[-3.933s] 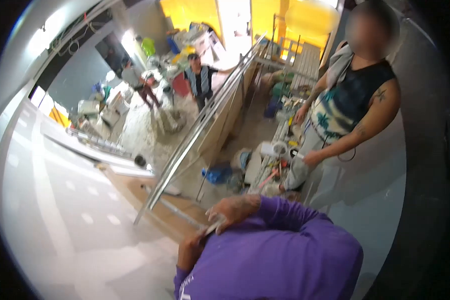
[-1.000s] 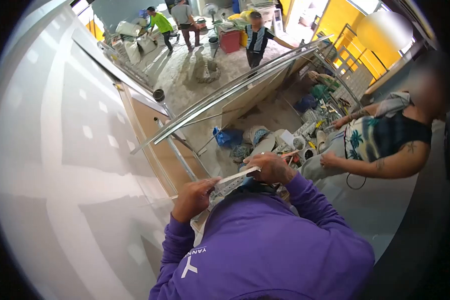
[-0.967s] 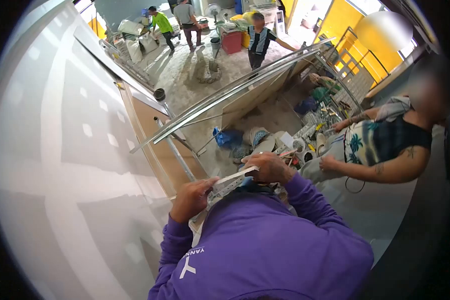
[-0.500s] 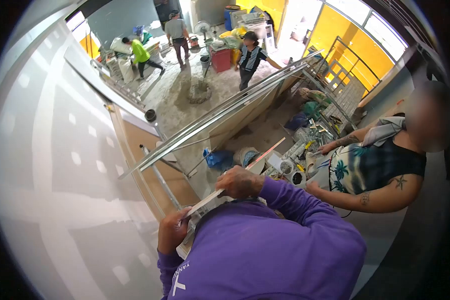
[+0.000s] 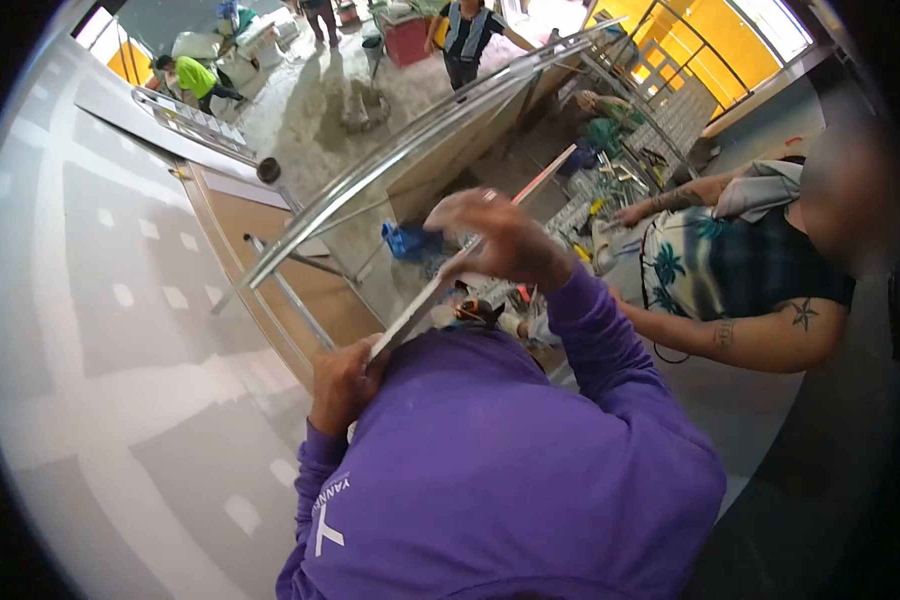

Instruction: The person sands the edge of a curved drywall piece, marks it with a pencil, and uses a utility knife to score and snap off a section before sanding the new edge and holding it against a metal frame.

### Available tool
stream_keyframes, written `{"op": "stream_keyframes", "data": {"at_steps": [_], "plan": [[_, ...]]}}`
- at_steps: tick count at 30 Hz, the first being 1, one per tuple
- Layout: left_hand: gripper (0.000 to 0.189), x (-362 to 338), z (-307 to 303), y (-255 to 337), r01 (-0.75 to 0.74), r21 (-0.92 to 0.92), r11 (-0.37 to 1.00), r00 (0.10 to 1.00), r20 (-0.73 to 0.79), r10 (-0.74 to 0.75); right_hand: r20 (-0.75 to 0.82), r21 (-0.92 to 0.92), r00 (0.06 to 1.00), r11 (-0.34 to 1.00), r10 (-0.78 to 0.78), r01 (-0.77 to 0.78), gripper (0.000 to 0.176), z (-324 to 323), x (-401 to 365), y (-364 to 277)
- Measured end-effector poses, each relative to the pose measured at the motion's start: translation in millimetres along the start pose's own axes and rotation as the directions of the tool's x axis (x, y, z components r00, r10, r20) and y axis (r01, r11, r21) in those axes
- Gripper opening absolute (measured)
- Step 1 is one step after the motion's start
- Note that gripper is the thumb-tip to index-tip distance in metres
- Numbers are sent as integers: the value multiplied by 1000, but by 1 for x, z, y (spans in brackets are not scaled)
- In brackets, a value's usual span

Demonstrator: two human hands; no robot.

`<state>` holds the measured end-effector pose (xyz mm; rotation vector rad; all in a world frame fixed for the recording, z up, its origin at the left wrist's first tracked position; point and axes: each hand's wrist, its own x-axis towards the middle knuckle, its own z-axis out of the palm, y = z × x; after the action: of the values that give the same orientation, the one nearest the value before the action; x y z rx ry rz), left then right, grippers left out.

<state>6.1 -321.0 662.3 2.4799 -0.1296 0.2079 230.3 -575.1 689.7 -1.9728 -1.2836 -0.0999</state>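
A long, thin strip (image 5: 411, 317), pale on the near part and reddish towards its far end, slants up and away in front of my chest. My left hand (image 5: 342, 384) is closed around its near end, the fingers partly hidden. Farther along, my right hand (image 5: 510, 240) is slightly smeared by motion. Its fingers are raised and spread above the strip, while the thumb lies close beside it. The purple sleeves and sweatshirt (image 5: 530, 460) fill the area below both hands.
Metal channels (image 5: 410, 150) cross diagonally ahead on a frame. White-patched wall board (image 5: 120, 330) rises on the left. A co-worker (image 5: 740, 260) stands close on my right; other people (image 5: 465, 45) work beyond. Tools and blue plastic (image 5: 407, 241) lie below.
My right hand has lifted its fingers off the strip and opened. The view has tilted down, so the background sits higher. My left hand keeps its hold on the near end.
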Motion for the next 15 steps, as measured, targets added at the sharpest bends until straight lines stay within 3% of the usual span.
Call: {"op": "stream_keyframes", "data": {"at_steps": [2, 4, 7, 11, 15], "plan": [[22, -6, 0, -1, 37, 28, 999, 997, 70, -38, -94, 7, 994, 998, 55, -55, 48, -17, -16, 7], [22, -7, -1, -2, 31, 7, 999, 996, 80, -32, -14, 35, 978, 977, 210, -209, 34, -24, -34, 5], [24, -13, -1, -6, 1, -14, 1000, 994, 113, 0, 99, 107, 962, 958, 255, -265, 25, -12, -47, -4], [27, -21, 1, -12, -53, 62, 997, 987, 152, 44, 195, 125, 966, 973, 169, -195, 16, 20, -44, -26], [24, -26, 0, -16, -89, 51, 995, 986, 148, 80, 307, 22, 945, 992, 110, -122, 14, 35, -40, -39]]}}
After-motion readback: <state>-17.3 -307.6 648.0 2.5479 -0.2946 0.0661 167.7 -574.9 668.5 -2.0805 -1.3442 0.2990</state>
